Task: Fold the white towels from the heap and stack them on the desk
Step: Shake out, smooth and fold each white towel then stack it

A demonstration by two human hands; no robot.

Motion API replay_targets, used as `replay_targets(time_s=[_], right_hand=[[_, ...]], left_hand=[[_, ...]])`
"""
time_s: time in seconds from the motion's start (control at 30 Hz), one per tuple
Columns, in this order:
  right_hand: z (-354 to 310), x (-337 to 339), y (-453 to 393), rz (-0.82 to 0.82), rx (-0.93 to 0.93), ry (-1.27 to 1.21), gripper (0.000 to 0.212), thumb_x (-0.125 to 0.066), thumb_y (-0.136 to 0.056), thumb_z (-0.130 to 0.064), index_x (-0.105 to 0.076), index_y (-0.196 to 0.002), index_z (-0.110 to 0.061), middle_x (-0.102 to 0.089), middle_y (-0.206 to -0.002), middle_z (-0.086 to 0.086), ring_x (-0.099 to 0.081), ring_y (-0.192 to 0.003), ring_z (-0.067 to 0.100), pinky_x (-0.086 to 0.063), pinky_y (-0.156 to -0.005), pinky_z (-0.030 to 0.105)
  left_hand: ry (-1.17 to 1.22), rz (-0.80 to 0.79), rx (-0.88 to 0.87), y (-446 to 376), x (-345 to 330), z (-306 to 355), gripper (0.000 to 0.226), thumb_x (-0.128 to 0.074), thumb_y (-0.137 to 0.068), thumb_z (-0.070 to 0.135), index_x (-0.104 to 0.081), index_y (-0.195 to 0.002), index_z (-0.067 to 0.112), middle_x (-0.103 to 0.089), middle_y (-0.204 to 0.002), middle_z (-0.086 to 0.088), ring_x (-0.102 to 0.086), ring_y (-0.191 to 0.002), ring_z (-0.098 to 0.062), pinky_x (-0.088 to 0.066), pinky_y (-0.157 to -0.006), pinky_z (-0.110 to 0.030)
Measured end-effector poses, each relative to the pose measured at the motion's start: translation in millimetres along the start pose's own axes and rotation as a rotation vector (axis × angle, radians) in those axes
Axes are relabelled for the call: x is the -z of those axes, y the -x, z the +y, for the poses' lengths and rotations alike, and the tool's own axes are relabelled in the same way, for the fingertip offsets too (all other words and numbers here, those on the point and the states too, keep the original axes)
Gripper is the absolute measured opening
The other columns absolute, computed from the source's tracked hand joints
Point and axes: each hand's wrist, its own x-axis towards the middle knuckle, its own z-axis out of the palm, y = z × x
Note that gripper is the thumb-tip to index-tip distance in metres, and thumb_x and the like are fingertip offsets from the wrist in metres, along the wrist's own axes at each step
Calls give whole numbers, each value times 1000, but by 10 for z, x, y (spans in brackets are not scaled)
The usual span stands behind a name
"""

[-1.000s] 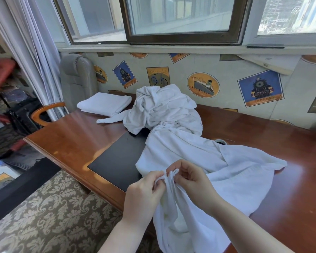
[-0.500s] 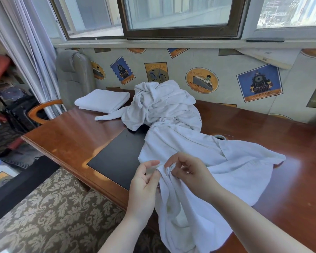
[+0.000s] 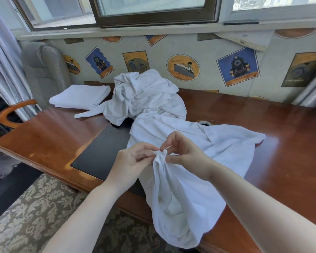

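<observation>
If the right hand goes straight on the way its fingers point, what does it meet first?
Probably the left hand. The right hand points leftward at the bunched corner of the white towel that both pinch; depth is unclear.

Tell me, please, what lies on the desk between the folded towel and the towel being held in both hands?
In the head view, the crumpled heap sits between the folded towel and the held towel, over the black desk mat.

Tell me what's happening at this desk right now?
A person is sorting out one loose white towel that drapes over the front edge of the brown wooden desk. The left hand and right hand both pinch its bunched corner. A crumpled heap of white towels waits behind; one folded white towel lies far left.
</observation>
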Motion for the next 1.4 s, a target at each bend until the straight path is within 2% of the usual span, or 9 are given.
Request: replay_targets(time_s=[0.13,0.33,0.5,0.63,0.77,0.87,1.07,1.3,1.4], right_hand=[[17,-12,21,79,-40,-16,34,-63,-83,13,-46,-87,-16,-55,-86,4,-57,-79,14,-46,-78,33],[-23,-88,28,109,-12,-14,26,-58,-85,17,-50,-90,-7,-62,-89,7,-62,-85,19,-49,-79,27],[-3,-139,130,338,-16,-30,24,-61,-84,14,-47,-85,-6,-67,-96,28,-67,-91,42,-53,-89,49],[120,-227,317,532,-58,-195,22,-67,-81,0,-50,-83,-13,-72,-90,15,-65,-81,25,-53,-83,44],[467,-279,599,566,-193,401,44,-73,-70,-21,-43,-99,-36,-62,-96,-16,-60,-85,5,-48,-67,28],[716,-108,829,524,-495,732,32,-61,-73,-16,-42,-92,-33,-54,-80,-13,-50,-76,18,-35,-57,31],[660,358,1332,925,-536,819,22,-62,-65,-15,-56,-80,-31,-57,-82,-14,-55,-76,6,-45,-62,30],[646,646,1782,1536,-385,693,21,-74,-75,-21,-55,-82,-28,-61,-79,-15,-59,-76,14,-44,-61,28],[797,631,1856,1496,-458,584,25,-68,-74,-12,-53,-87,-27,-60,-81,-13,-59,-77,18,-40,-59,26]], left_hand=[[-104,-88,-97,-145,55,-36,31,-67,-86,-3,-73,-80,27,-72,-85,4,-68,-84,-10,-50,-78,-15],[-114,-309,-154,-295,85,-153,27,-56,-96,5,-60,-84,28,-59,-130,20,-56,-121,-6,-44,-95,-15],[-111,-356,-223,-366,17,-151,16,-54,-97,10,-56,-87,22,-63,-121,24,-56,-120,-1,-43,-96,-15],[-195,-336,-281,-453,-89,-169,13,-54,-96,2,-58,-90,12,-69,-103,7,-62,-100,-13,-46,-87,-26],[-138,-283,-279,-576,-158,-184,14,-50,-97,-2,-55,-92,10,-64,-93,8,-61,-95,-14,-43,-89,-17],[-46,-190,-318,-709,-178,-177,24,-49,-97,-2,-53,-91,21,-61,-95,9,-60,-98,-11,-45,-95,-27],[40,-65,-274,-841,-311,-250,29,-51,-97,4,-49,-87,32,-63,-88,14,-61,-88,-5,-46,-83,-17],[26,-233,-394,-885,-724,-45,20,-48,-94,10,-49,-90,29,-63,-92,5,-61,-91,-14,-45,-79,-16],[39,-247,-399,-815,-883,18,16,-46,-93,17,-49,-89,32,-64,-93,7,-62,-94,-16,-48,-83,-28]])
